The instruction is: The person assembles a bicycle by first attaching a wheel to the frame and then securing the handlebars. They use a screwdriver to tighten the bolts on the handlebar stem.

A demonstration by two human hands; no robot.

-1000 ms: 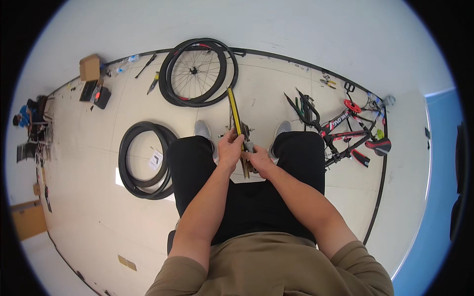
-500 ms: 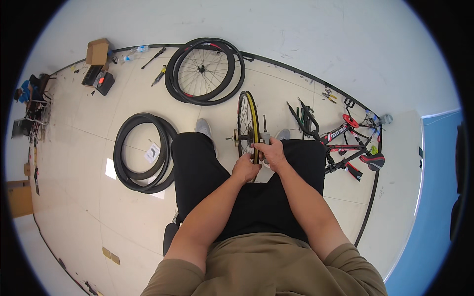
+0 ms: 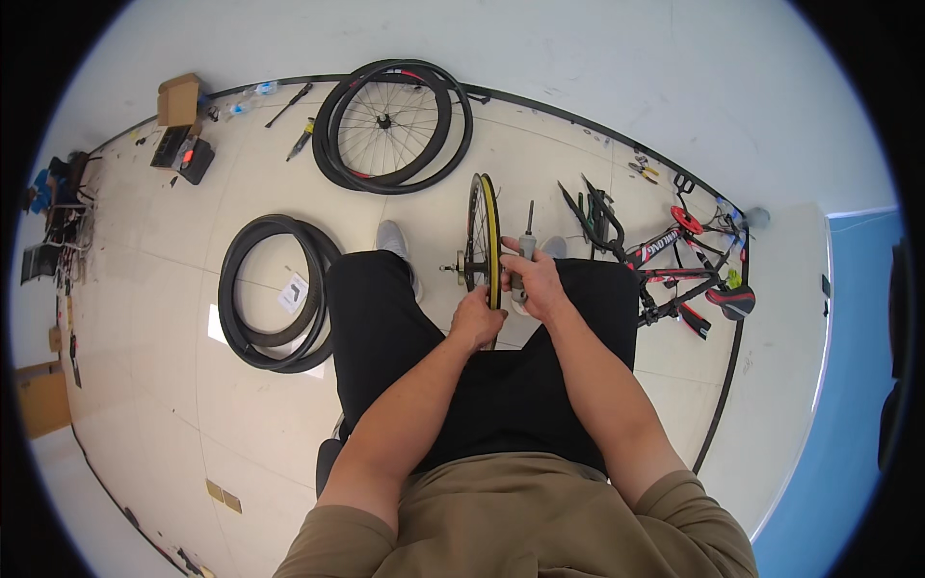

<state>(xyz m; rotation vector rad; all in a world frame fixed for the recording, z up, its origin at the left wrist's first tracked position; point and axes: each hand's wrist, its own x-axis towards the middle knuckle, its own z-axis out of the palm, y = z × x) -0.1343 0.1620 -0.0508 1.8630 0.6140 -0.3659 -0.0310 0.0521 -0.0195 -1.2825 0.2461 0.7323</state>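
Note:
Between my knees stands a bicycle wheel [image 3: 475,226] without a tyre, upright and nearly edge-on, with a yellow strip [image 3: 492,217] around its rim and a hub axle jutting out to the left. My left hand [image 3: 475,320] is closed on the near part of the rim. Just right of the wheel, my right hand [image 3: 538,282] wraps round a grey handheld power tool, like a cordless screwdriver [image 3: 526,248], whose long thin shaft points away from me. The right fingertips are close to the rim; I cannot tell whether they touch it.
Another spoked wheel [image 3: 383,121] with tyres lies at the far wall. Two black tyres [image 3: 231,289] and a paper card [image 3: 293,293] lie at left. To the right is a bicycle frame [image 3: 665,246] with a saddle [image 3: 732,302]. Open boxes [image 3: 178,101] stand far left.
My right hand has shifted slightly up and right, its fingers now more around the tool, which shows more of its body. My left hand stays on the rim. The whole view has shifted a little.

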